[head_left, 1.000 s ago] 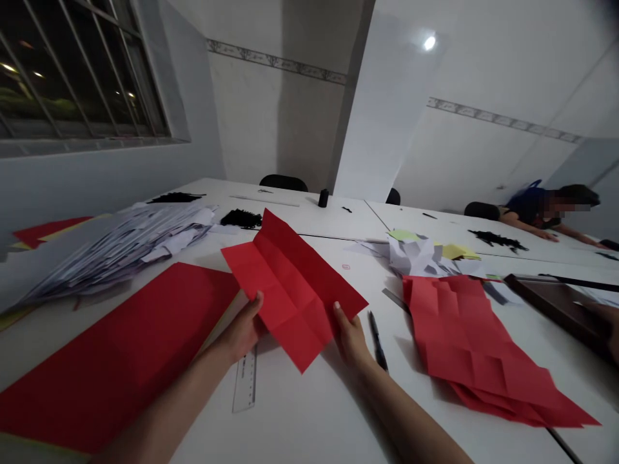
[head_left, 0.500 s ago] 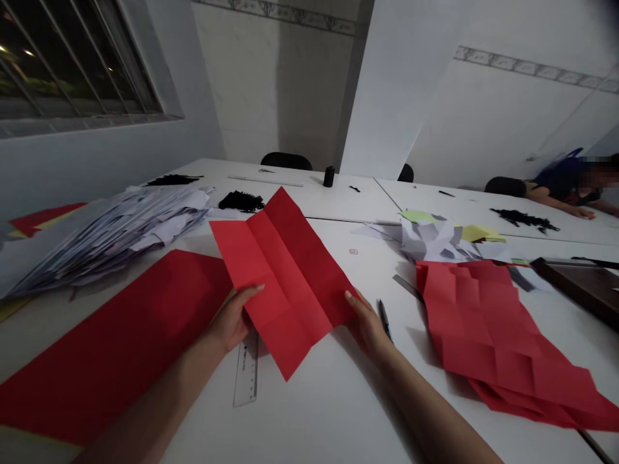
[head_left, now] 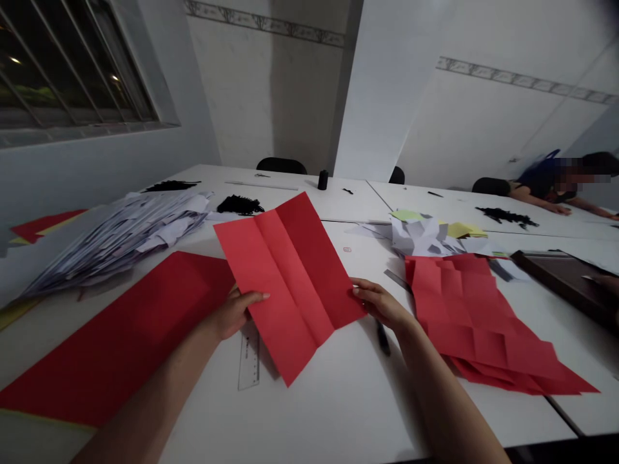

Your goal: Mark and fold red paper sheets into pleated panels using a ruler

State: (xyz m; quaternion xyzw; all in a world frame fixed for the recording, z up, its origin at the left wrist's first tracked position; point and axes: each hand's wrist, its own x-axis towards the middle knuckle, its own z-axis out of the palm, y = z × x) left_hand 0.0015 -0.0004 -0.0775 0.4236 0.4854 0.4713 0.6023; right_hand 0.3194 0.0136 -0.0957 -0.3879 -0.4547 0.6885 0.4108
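The creased red sheet point(head_left: 293, 283) was held up over the clear ruler point(head_left: 249, 367), one edge pinched in the left hand point(head_left: 235, 314), thumb on top, the opposite edge gripped by the nearly closed right hand point(head_left: 385, 306)! Flat red paper point(head_left: 120, 341) was laid left of the ruler, creased red papers point(head_left: 483, 322) piled well to its right.

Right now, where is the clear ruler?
In the head view, the clear ruler lies on the white table, left of lower centre, just below the left hand and the creased red sheet it holds.
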